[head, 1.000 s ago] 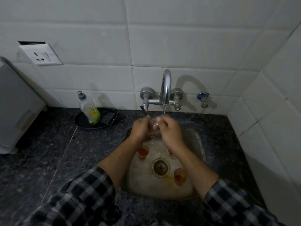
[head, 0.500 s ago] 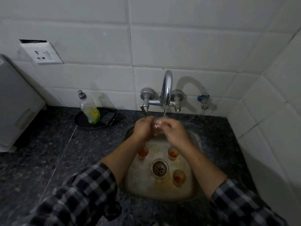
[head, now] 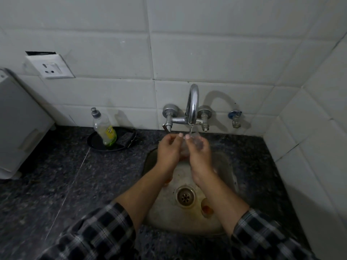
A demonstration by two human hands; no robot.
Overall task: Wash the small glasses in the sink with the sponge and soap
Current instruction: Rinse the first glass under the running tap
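Dark counter [head: 56,175] ringing sink [head: 228,166]; stained glass [head: 206,210] upright beside drain [head: 185,197], just by right forearm, apart from basin wall. Left hand [head: 169,151] and right hand [head: 200,158], touching, curled round clear glass [head: 196,141] under tap [head: 193,104], mid-basin. Left of hands, well apart: soap [head: 105,131], sponge [head: 125,138] on dish [head: 95,144].

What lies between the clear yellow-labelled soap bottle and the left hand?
Head view: a dark sponge on the round black tray beside that bottle, then bare speckled granite counter up to the left hand.

tap [head: 193,102] chrome, glossy | sink [head: 223,166] dull metal (stained) | counter [head: 56,175] speckled stone
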